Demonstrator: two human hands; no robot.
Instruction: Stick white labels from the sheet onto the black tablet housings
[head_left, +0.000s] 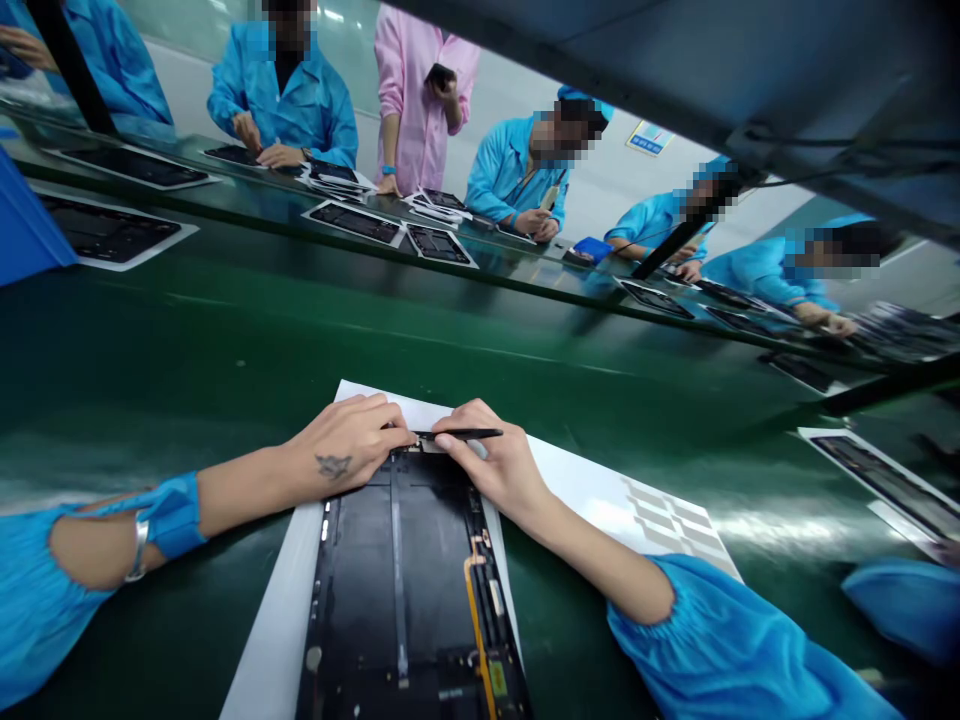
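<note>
My hands meet at the top edge of a black tablet housing (397,580), which lies lengthwise on a white sheet (600,495). My right hand (491,462) is shut on slim black tweezers (461,434), their tip pointing left at the housing's top edge. My left hand (349,445) rests with curled fingers beside that tip, and its fingertips partly hide the edge. I cannot tell whether those fingers pinch anything. An orange flex cable (474,620) runs along the housing's right side, well below both hands.
A green mat (180,350) spans the bench. Across it, several co-workers in blue smocks and a person in a pink smock (424,110) handle similar housings on white sheets. Another housing (885,480) lies at the right. A dark overhead shelf (825,100) crosses the upper right.
</note>
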